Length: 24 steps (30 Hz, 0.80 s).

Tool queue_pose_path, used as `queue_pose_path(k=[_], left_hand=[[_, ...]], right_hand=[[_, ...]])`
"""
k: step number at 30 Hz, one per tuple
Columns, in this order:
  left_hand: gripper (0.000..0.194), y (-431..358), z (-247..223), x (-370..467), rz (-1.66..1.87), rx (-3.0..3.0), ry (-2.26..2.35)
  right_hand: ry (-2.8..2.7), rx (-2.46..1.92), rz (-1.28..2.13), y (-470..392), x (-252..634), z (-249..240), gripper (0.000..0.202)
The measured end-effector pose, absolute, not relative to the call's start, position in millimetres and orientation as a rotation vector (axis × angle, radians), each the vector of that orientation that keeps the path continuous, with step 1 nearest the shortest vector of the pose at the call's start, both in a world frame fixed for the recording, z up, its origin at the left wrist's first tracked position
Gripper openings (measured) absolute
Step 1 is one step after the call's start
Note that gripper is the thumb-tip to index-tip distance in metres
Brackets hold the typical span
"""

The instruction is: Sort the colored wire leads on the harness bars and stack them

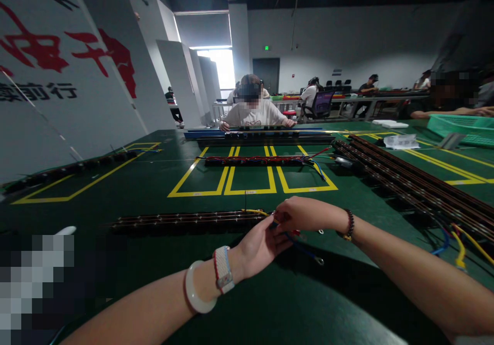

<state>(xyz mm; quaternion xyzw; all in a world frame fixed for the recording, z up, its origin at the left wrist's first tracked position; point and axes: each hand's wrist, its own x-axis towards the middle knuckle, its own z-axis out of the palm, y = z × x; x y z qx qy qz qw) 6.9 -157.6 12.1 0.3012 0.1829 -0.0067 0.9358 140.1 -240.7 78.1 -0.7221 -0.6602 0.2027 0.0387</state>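
Note:
A long dark strip assembly [185,221] lies on the green table, its right end at my hands. My left hand [262,247] is closed on the wires at that end, palm partly up. Over it, my right hand [295,215] pinches among the same wires; its fingertips meet those of my left hand. A yellow wire [254,211] runs from the strip into my fingers. Below them a blue wire [304,250] hangs out to the right and ends in a ring terminal [319,261]. Something red shows beside my right fingers.
Another strip with red and blue wires [258,161] lies ahead over yellow tape outlines [196,194]. Long brown strips [417,180] are stacked at right. A green basket [463,129] stands at the far right. A person [252,111] sits across the table.

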Motion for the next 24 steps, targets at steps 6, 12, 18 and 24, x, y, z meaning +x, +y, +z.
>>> queue_pose_path(k=[6,12,18,24], left_hand=[[0.028,-157,9,7,-0.026,0.606,0.34],[0.027,-162,5,7,0.021,0.729,0.354],[0.028,-163,2,6,-0.037,0.785,0.288],[0.028,-161,-3,9,-0.088,0.814,0.275]], right_hand=[[-1.888,-2.211,0.715,-241,151,85,0.022],[-1.804,-2.299,0.28,-234,172,73,0.025],[-1.759,-2.411,-0.003,-216,183,55,0.023],[-2.115,-2.248,-0.267,-170,201,48,0.021]])
